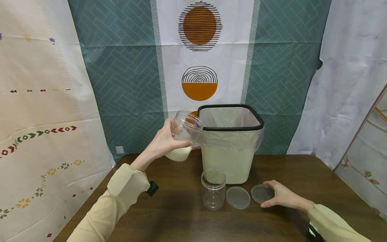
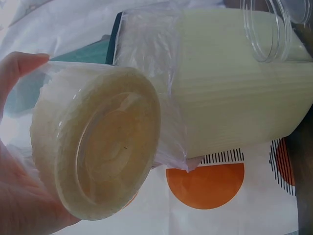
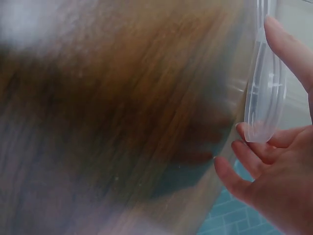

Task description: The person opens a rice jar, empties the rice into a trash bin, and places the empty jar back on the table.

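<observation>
My left hand (image 1: 172,141) grips a clear plastic jar (image 1: 181,134) in the air, thumb on one side and fingers around the other. Pale, grainy filling lies in its lower part, and its uncapped mouth tilts up to the right, beside the bin. The left wrist view shows the jar's round base (image 2: 112,147). Low at the right, my right hand (image 1: 282,196) holds a clear round lid (image 1: 260,194) by its edge at the tabletop. In the right wrist view the lid (image 3: 264,98) sits between thumb and fingertips.
A pale green trash bin (image 1: 228,164) with a black rim and clear liner stands at the back of the brown table (image 1: 178,222). Before it are a second clear jar (image 1: 213,193), upright and uncapped, and another lid (image 1: 238,197). Patterned curtains (image 1: 121,67) hang behind.
</observation>
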